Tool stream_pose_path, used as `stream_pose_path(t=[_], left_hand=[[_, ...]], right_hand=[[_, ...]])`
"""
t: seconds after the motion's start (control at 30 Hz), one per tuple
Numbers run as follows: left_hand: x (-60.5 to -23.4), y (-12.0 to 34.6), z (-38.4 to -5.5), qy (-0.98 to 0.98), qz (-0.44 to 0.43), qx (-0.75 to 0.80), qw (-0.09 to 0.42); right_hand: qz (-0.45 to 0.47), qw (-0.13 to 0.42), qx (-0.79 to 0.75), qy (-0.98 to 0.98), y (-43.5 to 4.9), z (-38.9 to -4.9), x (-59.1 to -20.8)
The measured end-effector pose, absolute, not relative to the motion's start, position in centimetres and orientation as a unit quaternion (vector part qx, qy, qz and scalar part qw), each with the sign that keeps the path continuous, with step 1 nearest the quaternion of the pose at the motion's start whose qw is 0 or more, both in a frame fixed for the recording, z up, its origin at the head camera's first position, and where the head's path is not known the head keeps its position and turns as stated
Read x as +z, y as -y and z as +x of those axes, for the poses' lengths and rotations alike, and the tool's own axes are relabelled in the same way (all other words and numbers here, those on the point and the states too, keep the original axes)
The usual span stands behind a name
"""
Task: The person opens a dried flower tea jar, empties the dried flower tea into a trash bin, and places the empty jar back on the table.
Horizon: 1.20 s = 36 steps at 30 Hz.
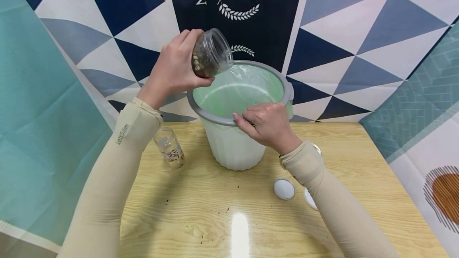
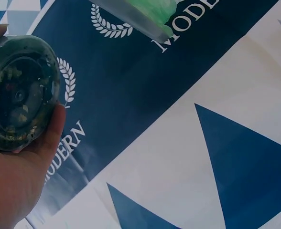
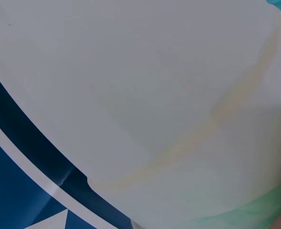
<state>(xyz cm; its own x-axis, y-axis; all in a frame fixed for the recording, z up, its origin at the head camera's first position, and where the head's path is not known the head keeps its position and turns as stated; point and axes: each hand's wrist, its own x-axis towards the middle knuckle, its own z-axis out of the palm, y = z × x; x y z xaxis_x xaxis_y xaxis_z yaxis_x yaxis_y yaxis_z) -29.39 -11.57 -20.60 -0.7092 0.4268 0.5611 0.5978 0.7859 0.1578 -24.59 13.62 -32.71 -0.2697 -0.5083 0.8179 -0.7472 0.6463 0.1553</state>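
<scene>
My left hand (image 1: 179, 63) grips a clear plastic jar (image 1: 208, 61), thumb below and fingers above. The jar lies tilted with its open mouth toward the right, beside and above the left rim of a white trash bin (image 1: 233, 150). Dark bits and pale pieces sit in the jar; in the left wrist view they show through the jar's base (image 2: 21, 95). A green bag (image 1: 240, 90) lines the bin under its grey rim. My right hand (image 1: 267, 124) is curled at the near rim, seemingly gripping it; its fingertips are hidden. The right wrist view is filled by a pale surface.
A clear glass (image 1: 170, 152) with a dark printed pattern stands left of the bin. Right of it lie a round white lid (image 1: 284, 189) and a second white disc (image 1: 310, 198), partly behind my sleeve. Dark crumbs dot the wooden table (image 1: 190, 202). A patterned cloth (image 1: 322, 43) hangs behind.
</scene>
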Motion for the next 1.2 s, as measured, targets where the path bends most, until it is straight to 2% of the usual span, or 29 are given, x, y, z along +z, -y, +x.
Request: stream_pose_path(t=[0.47,1.2], left_hand=[[-21.3,11.1,-31.1,0.919,-0.28,-0.103,0.259],[-21.7,10.6,-31.4,0.889,-0.321,-0.032,0.325]], right_hand=[[0.398,0.45,0.137,0.787,-13.5,-24.5,-32.8],[0.398,0.449,0.144,0.787,-13.5,-24.6,-32.8]])
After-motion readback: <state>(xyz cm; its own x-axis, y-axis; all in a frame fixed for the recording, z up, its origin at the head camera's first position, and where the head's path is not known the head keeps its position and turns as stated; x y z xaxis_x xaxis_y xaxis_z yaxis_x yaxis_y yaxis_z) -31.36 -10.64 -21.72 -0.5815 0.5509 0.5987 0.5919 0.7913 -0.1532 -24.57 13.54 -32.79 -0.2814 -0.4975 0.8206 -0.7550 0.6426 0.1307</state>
